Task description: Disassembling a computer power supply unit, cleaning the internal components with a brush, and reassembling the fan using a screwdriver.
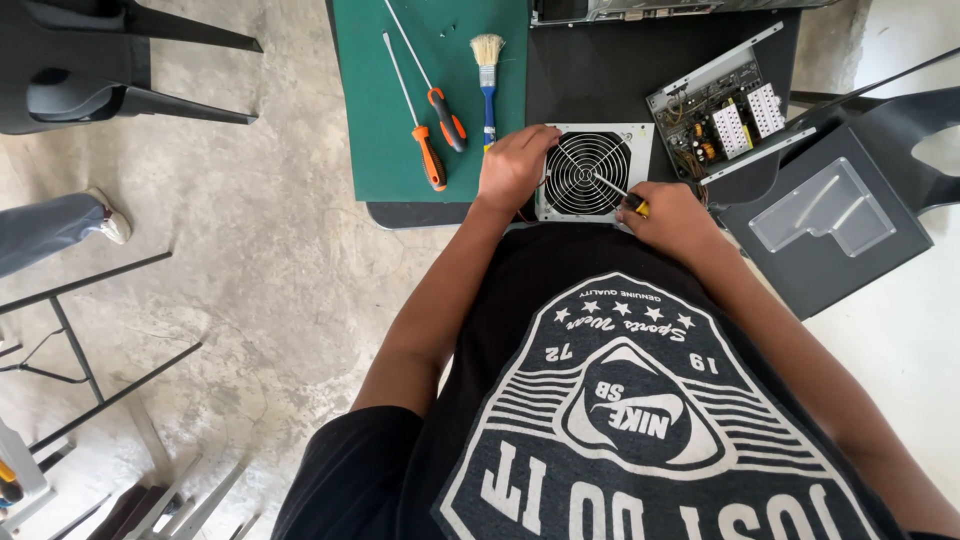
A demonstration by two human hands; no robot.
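The grey power supply box [592,172] sits at the near edge of the surface [600,70], left hand [515,165] pressing flat, open-fingered on its left side while the right hand [672,215], closed around a yellow-handled screwdriver [622,194], works the fan grille [588,173], apparently unfinished.

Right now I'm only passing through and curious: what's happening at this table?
A person steadies a fan grille unit with the left hand while the right hand works a yellow-handled screwdriver at the grille. Two orange screwdrivers and a blue brush lie on the green mat. An opened circuit board sits nearby.
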